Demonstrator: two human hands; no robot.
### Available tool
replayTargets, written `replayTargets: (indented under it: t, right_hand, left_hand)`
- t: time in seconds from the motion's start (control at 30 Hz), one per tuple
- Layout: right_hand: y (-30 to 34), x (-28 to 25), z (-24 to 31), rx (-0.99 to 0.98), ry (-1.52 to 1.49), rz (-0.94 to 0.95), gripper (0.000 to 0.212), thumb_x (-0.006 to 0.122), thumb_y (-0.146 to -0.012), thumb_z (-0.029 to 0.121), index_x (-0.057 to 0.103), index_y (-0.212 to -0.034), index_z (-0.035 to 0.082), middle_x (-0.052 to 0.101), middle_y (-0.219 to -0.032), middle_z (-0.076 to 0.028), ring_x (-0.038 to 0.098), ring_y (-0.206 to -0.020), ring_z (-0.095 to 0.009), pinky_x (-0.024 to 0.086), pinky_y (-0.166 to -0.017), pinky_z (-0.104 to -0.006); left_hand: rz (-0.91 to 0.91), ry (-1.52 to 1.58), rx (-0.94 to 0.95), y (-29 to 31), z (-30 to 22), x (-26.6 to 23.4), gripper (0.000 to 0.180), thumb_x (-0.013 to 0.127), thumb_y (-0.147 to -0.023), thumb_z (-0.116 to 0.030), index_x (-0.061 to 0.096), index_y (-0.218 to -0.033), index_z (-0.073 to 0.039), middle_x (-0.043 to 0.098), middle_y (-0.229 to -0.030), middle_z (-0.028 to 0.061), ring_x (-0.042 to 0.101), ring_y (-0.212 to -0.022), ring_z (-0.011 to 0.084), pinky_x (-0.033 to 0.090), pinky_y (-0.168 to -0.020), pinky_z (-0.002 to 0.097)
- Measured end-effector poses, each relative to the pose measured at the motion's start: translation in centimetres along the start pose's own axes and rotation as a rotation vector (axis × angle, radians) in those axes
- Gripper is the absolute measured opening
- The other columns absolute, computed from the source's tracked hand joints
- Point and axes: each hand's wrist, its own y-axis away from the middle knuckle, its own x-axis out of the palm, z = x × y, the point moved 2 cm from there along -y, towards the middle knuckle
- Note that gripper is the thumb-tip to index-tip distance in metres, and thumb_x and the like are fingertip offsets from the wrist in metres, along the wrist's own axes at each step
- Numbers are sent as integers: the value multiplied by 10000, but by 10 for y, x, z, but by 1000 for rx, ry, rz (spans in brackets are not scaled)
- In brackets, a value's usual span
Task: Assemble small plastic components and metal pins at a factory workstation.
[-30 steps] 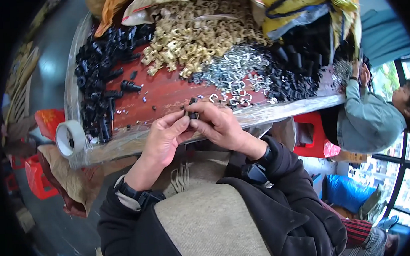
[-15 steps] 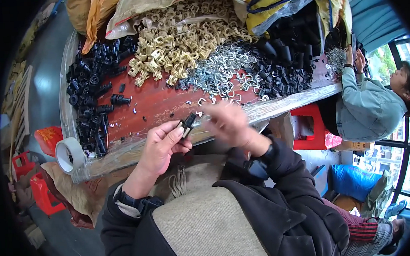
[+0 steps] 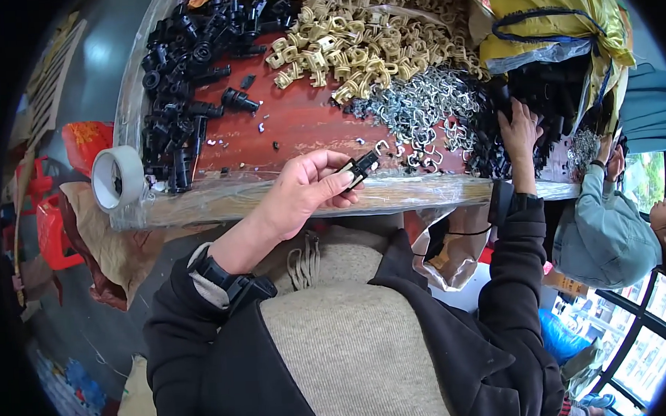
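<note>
My left hand is closed on a small black plastic fitting, pinched between thumb and fingers above the table's near edge. A beige strip shows along the fitting's side, and its narrower end points up and right. Far to the right, my right hand reaches into a heap of black tubes, palm down and fingers apart. Nothing can be made out in its grasp, though dark parts lie right under the fingertips. Small black pieces lie beside that hand, next to a pile of bent silver metal clips.
Beige plastic clips are heaped at the back. Black fittings fill the red table's left side. A tape roll stands at the left corner, a yellow sack at the back right. A co-worker sits at the right.
My right hand has moved from beside the fitting to the black tubes at the right. My left hand still holds the fitting, now further right and higher in view. The whole view has shifted.
</note>
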Motion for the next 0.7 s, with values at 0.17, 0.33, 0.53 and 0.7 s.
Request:
replayTargets:
  t: [0.17, 0.33, 0.53, 0.7]
  right_hand:
    - [4, -8, 4, 32, -88, 47, 398, 561, -706, 289, 484, -1045, 94, 519, -947, -120, 453, -924, -306, 344, -740, -464]
    - [8, -21, -6, -16, -432, -65, 337, 568, -726, 246, 507, -988, 42, 539, -892, -117, 505, -835, -277, 394, -703, -359]
    - [8, -46, -10, 263, -1133, -216, 301, 582, -734, 181, 516, -966, 0, 549, -851, -82, 519, -744, -201, 411, -654, -279]
    - [-3, -53, -23, 716, -2057, -464, 275, 525, -769, 179, 510, -981, 6, 543, -859, -85, 505, -722, -161, 399, -623, -249]
  left_hand:
    - [-29, 49, 62, 8, 6, -7, 267, 521, -806, -129, 463, -1022, 17, 552, -809, 36, 532, -678, 78, 454, -602, 194]
    - [-80, 147, 42, 16, 11, -13, 245, 531, -798, -114, 479, -1003, 9, 530, -759, 13, 486, -617, 55, 404, -523, 173]
    - [-58, 110, 75, 15, 13, -18, 224, 564, -774, -108, 508, -955, 12, 494, -678, -7, 417, -529, 38, 342, -460, 165]
    - [-69, 117, 35, 9, 9, -16, 228, 584, -758, -107, 516, -940, 13, 484, -653, -12, 401, -507, 37, 332, -453, 162]
